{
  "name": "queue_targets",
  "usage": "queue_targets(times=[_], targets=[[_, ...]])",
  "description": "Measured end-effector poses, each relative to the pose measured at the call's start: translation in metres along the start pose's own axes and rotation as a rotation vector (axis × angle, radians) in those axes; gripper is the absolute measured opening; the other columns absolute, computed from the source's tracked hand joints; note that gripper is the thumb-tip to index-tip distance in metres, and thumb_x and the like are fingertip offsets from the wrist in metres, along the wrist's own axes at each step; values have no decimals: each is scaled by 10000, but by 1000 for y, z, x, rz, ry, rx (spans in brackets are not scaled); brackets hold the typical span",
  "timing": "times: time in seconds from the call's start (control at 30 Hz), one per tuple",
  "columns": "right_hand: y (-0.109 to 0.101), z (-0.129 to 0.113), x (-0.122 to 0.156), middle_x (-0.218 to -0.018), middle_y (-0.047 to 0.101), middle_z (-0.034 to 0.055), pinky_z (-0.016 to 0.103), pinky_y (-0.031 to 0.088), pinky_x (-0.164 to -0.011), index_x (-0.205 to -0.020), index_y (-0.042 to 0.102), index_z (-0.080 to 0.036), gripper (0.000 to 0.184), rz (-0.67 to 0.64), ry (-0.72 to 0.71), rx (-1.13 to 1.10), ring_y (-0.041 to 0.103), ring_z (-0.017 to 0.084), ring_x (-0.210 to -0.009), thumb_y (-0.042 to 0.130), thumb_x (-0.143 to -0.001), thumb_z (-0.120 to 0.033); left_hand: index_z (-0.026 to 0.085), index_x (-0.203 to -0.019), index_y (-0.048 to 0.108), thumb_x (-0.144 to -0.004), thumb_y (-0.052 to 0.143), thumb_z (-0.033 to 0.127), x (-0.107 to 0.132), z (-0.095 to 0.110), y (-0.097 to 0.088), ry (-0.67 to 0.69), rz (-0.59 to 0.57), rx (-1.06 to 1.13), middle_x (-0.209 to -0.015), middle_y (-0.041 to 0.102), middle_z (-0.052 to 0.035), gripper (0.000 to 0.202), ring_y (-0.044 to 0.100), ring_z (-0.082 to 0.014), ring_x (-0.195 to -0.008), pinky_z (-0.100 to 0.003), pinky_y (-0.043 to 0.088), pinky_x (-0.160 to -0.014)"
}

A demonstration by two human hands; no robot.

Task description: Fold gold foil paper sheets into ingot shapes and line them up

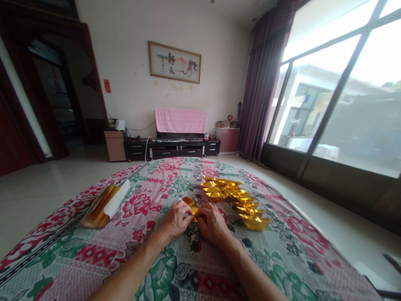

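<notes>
Between my two hands, low over the tablecloth, is a piece of gold foil paper (pixel 190 203), partly folded. My left hand (pixel 177 217) pinches its left side, thumb and fingers pressed together. From the other side my right hand (pixel 211 221) grips the near right part, fingers curled in and covering much of it. Just right of my hands stand several folded gold paper ingots (pixel 255 222), boat-shaped and set close together in rows. Off to the left lies a stack of gold paper sheets (pixel 102 205), curled up, with a white side showing.
A round table with a flowered red, green and grey tablecloth (pixel 166 267) fills the foreground. Beyond it, a low black TV cabinet (pixel 178 150) carries a pink cloth-covered screen (pixel 181 120). Tall windows (pixel 344 92) and a purple curtain (pixel 258 92) are at right.
</notes>
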State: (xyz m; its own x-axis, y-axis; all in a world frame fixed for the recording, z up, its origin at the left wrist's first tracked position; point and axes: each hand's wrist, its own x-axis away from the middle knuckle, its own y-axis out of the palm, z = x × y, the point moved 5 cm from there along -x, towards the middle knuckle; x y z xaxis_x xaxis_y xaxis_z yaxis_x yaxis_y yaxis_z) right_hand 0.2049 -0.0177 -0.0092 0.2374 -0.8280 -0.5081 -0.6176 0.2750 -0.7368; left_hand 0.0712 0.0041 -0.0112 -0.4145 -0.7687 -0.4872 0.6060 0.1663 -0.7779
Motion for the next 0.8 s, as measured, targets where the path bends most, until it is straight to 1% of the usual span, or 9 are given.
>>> queue_targets(times=[0.1, 0.23, 0.3, 0.37, 0.67, 0.8], targets=[[-1, 0, -1, -864, 596, 43, 262, 400, -807, -737, 667, -201, 220, -6, 7, -12, 541, 153, -867, 499, -733, -59, 203, -752, 620, -748, 561, 187, 0, 1, 0, -2, -1, -2, -815, 579, -30, 62, 529, -170, -843, -299, 424, -795], [-3, -3, -1, -815, 591, 41, 265, 396, -796, -717, 657, -196, 176, 4, 1, -6, 540, 150, -833, 507, -782, -130, 193, -752, 621, -751, 556, 183, 0, 2, -1, -10, -11, -5, -814, 581, -37, 66, 528, -174, -847, -306, 422, -804], [-4, -4, 0, -805, 585, 39, 268, 395, -791, -715, 650, -194, 127, 9, 3, -4, 536, 152, -825, 543, -768, -150, 193, -752, 622, -749, 554, 175, 1, 2, -1, -5, -9, -2, -809, 583, -37, 70, 528, -175, -847, -305, 422, -804], [-3, -3, 0, -820, 582, 38, 267, 394, -786, -729, 646, -195, 94, 8, 8, -5, 531, 155, -832, 571, -738, -139, 197, -753, 624, -748, 556, 176, 0, 2, -2, 2, -2, 4, -807, 584, -34, 71, 529, -174, -844, -304, 423, -801], [-2, -3, 1, -844, 570, 36, 265, 390, -779, -749, 632, -189, 111, 1, 40, 24, 517, 156, -830, 568, -700, -112, 192, -747, 637, -746, 563, 183, -1, 0, -2, -11, -11, 41, -809, 594, -36, 74, 530, -176, -850, -313, 418, -812], [-3, -5, 1, -851, 565, 37, 257, 387, -777, -754, 628, -189, 115, 0, 58, 38, 514, 156, -838, 556, -705, -114, 188, -749, 641, -740, 550, 155, -1, -5, -2, -14, -49, 85, -813, 599, -30, 97, 539, -161, -846, -290, 413, -808]])
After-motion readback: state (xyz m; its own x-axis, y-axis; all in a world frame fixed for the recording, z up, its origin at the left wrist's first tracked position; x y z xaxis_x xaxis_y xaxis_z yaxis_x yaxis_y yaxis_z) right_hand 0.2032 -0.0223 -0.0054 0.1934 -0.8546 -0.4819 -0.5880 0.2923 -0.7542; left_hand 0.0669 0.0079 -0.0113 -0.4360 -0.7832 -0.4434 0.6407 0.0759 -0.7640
